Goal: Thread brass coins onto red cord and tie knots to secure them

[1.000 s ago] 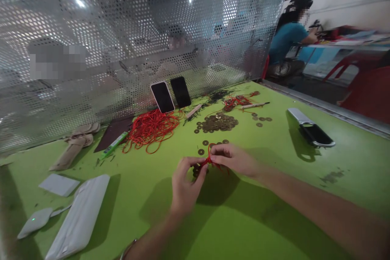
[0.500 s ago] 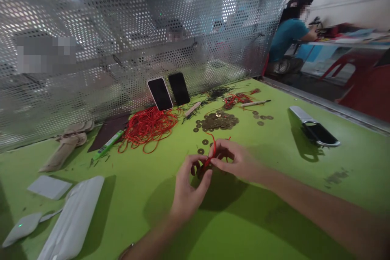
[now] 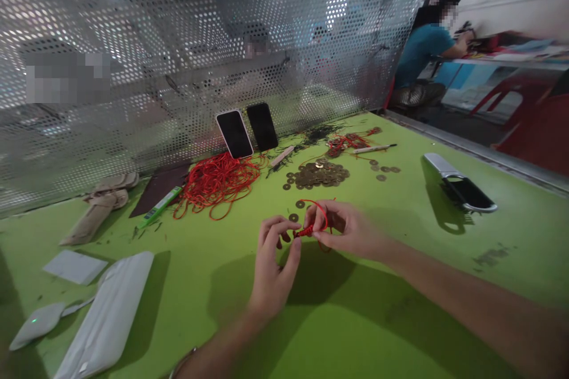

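Note:
A short red knotted cord (image 3: 306,231) is held between my two hands above the green table (image 3: 191,290). My left hand (image 3: 275,260) pinches its left end with thumb and fingers. The thumb and index finger of my right hand (image 3: 344,230) grip the right part, where a loose red strand curves up and round the fingertips. Two holed coins (image 3: 297,211) lie just behind my fingers. Farther back is a heap of bronze-coloured coins (image 3: 322,173), and left of it a tangle of red cord (image 3: 217,183).
Two phones (image 3: 249,130) lean against the perforated metal screen (image 3: 178,59). A green cutter (image 3: 160,207), a white case (image 3: 111,314) and a beige strap (image 3: 95,213) lie left. At right are a silver-and-black device (image 3: 466,192) and, beyond, a seated person (image 3: 427,47).
The knotted part now shows more plainly between my fingertips. My right hand has shifted slightly right, and the loose strand has swung into a curve round its fingers.

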Action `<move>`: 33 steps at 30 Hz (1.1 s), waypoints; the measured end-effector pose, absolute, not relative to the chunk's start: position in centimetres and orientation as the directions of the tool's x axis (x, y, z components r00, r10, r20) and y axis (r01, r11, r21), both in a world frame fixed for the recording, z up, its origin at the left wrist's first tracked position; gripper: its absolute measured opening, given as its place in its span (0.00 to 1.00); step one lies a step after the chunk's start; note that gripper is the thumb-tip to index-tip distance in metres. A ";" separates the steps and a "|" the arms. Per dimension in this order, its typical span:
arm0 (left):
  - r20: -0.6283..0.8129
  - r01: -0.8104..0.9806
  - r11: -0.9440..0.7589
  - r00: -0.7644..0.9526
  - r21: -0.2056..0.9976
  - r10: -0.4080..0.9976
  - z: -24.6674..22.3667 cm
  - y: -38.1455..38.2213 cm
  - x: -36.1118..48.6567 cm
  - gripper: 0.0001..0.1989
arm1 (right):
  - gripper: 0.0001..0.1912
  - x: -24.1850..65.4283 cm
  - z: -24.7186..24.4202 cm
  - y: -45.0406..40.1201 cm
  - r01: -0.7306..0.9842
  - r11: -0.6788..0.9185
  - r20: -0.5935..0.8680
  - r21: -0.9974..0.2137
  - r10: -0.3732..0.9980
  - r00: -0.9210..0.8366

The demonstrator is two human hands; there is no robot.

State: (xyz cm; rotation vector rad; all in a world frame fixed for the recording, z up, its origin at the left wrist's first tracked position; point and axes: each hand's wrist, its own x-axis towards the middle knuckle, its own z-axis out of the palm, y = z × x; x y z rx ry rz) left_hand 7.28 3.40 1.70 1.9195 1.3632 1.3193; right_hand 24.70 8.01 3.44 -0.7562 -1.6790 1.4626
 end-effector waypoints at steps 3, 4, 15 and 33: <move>0.486 0.517 -0.444 0.059 0.732 0.872 1.7 3.5 7.3 0.07 | 0.04 24.7 3.3 7.9 -0.086 0.126 0.152 -0.988 0.832 -0.533; 0.495 0.524 -0.449 0.059 0.724 0.867 1.7 3.5 7.3 0.07 | 0.04 24.6 3.3 7.9 -0.101 0.119 0.155 -0.988 0.831 -0.534; 0.497 0.476 -0.456 0.045 0.752 0.866 1.6 3.4 7.3 0.10 | 0.04 24.5 3.4 7.7 -0.200 0.163 0.249 -0.966 0.793 -0.556; 0.416 0.583 -0.370 0.060 0.723 0.907 1.8 3.5 7.2 0.08 | 0.04 24.3 3.7 7.6 -0.159 0.125 0.191 -0.979 0.829 -0.526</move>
